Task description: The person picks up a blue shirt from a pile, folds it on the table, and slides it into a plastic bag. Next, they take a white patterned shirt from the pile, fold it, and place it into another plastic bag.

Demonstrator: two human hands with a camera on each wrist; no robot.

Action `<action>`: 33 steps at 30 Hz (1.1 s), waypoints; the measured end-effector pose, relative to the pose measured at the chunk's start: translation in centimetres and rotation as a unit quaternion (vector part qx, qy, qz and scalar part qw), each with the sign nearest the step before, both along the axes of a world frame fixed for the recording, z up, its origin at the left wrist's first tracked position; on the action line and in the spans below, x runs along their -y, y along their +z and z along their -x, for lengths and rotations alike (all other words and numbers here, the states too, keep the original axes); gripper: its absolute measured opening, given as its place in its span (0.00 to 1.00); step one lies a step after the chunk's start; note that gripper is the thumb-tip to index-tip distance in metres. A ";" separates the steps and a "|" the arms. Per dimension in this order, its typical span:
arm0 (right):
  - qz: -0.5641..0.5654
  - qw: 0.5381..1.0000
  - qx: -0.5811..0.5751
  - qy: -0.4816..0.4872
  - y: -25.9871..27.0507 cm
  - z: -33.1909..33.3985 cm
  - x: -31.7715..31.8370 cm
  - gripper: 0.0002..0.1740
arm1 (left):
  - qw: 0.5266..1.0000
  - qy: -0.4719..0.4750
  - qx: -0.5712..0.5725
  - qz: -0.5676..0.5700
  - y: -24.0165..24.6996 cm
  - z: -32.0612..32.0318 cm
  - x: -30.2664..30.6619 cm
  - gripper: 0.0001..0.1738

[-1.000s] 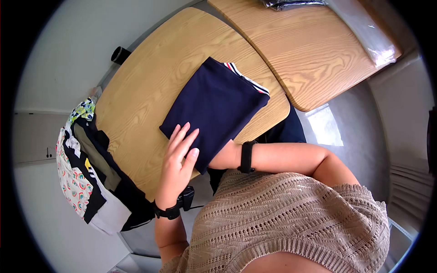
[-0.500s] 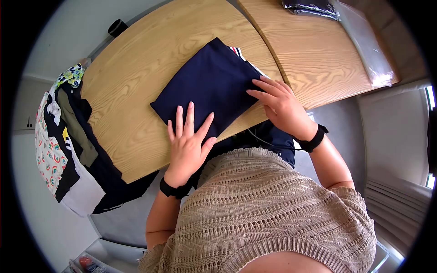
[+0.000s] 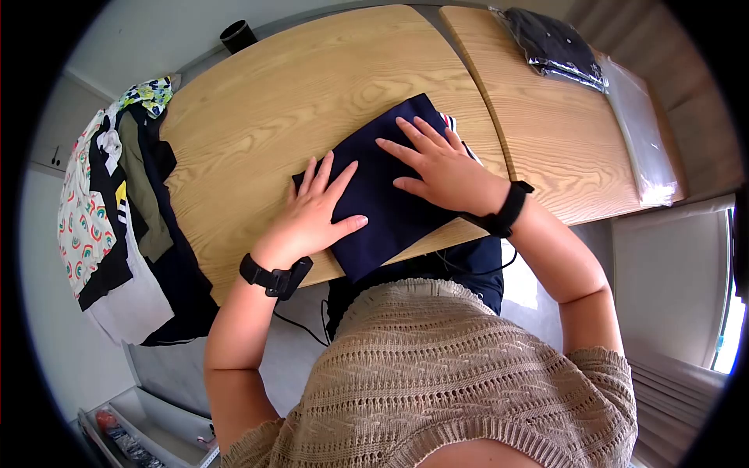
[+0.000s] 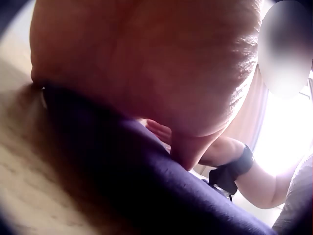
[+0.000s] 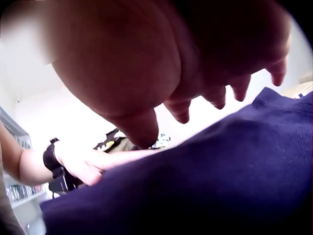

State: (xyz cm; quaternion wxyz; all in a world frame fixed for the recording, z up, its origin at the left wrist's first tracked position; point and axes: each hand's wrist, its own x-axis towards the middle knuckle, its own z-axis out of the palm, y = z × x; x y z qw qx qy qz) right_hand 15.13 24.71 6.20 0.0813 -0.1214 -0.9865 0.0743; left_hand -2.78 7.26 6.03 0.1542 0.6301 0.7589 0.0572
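A folded navy garment [image 3: 382, 207] lies near the front edge of the wooden table, and its white, red and navy striped trim [image 3: 448, 122] peeks out at the far right side. My left hand [image 3: 307, 216] rests on its left part with fingers spread and thumb out to the right. Across the upper right part lies my right hand [image 3: 446, 173], its fingers spread too. In the right wrist view the fingertips hang close over the navy cloth [image 5: 234, 166]. The left wrist view shows the left palm right above the fabric [image 4: 127, 161].
Several clothes [image 3: 140, 210] hang over the table's left edge. A second table [image 3: 546, 148] adjoins on the right, with a bagged dark garment [image 3: 555, 43] and clear plastic bags [image 3: 640, 136]. A black cup-shaped object [image 3: 238, 36] is at the back; a grey bin [image 3: 160, 425] stands lower left.
The right hand came out from beneath the garment's near side, went to its right edge, then moved left onto its top. The left hand stays on the left part, and the garment is turned slightly.
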 end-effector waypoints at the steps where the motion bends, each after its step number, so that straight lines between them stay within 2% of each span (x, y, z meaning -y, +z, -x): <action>1: -0.001 1.000 -0.002 -0.001 -0.1 0.3 -0.3 0.32 | 1.000 -0.005 -0.014 -0.003 -0.4 0.1 -0.1 0.47; 3: 0.054 0.978 0.185 -0.085 -0.3 0.8 -0.7 0.38 | 1.000 -0.008 -0.016 0.007 -0.8 0.4 -0.1 0.48; 4: 0.073 0.975 0.191 -0.085 -0.6 0.8 -1.0 0.41 | 1.000 -0.005 -0.023 0.006 -1.0 0.3 -0.1 0.48; 7: 0.079 0.977 0.178 -0.086 -0.9 0.7 -1.1 0.41 | 1.000 -0.004 -0.021 0.004 -0.8 0.2 -0.3 0.48; 9: 0.116 0.981 0.130 -0.082 -0.6 0.1 -1.2 0.40 | 0.999 0.009 0.012 0.040 -0.4 0.2 -0.4 0.48; 12: 0.219 0.975 -0.025 -0.032 -0.1 -2.5 -2.1 0.30 | 0.999 0.019 0.019 0.026 -0.2 0.1 -0.1 0.48; 15: 0.255 0.961 -0.091 -0.063 3.6 -7.1 -2.7 0.25 | 0.998 0.060 -0.003 0.037 0.6 -1.3 -0.6 0.47; 16: 0.251 0.955 -0.124 -0.101 4.3 -8.8 -3.6 0.22 | 0.997 0.065 -0.019 0.029 0.5 -1.5 -0.6 0.48; 19: 0.173 0.928 -0.210 -0.254 6.9 -14.9 -6.7 0.20 | 0.991 0.114 -0.063 0.033 0.4 -2.4 -0.8 0.49; 21: 0.156 0.888 -0.236 -0.362 9.5 -19.2 -9.0 0.20 | 0.980 0.151 -0.109 0.071 0.8 -3.4 -1.5 0.50; 23: 0.011 0.873 -0.282 -0.398 8.3 -24.5 -14.0 0.18 | 0.972 0.179 -0.131 0.077 1.0 -4.3 -2.3 0.50; 25: -0.008 0.822 -0.251 -0.511 7.3 -29.0 -18.8 0.21 | 0.968 0.190 -0.142 0.085 1.2 -4.8 -3.3 0.50; 28: -0.144 0.786 -0.103 -0.593 5.1 -32.8 -23.0 0.24 | 0.959 0.211 -0.158 0.100 1.2 -5.3 -4.4 0.51; 29: -0.144 0.785 -0.109 -0.592 4.7 -33.2 -23.4 0.24 | 0.956 0.219 -0.161 0.105 1.2 -5.4 -4.8 0.51; 31: -0.139 0.772 0.027 -0.620 2.9 -34.5 -25.0 0.22 | 0.956 0.225 -0.155 0.109 1.4 -5.6 -5.1 0.52; 32: -0.153 0.764 0.022 -0.627 1.9 -35.1 -25.7 0.17 | 0.955 0.229 -0.146 0.117 1.5 -5.6 -5.1 0.52; 33: -0.152 0.765 0.018 -0.626 1.1 -35.7 -26.9 0.17 | 0.954 0.232 -0.148 0.114 1.4 -5.6 -5.1 0.52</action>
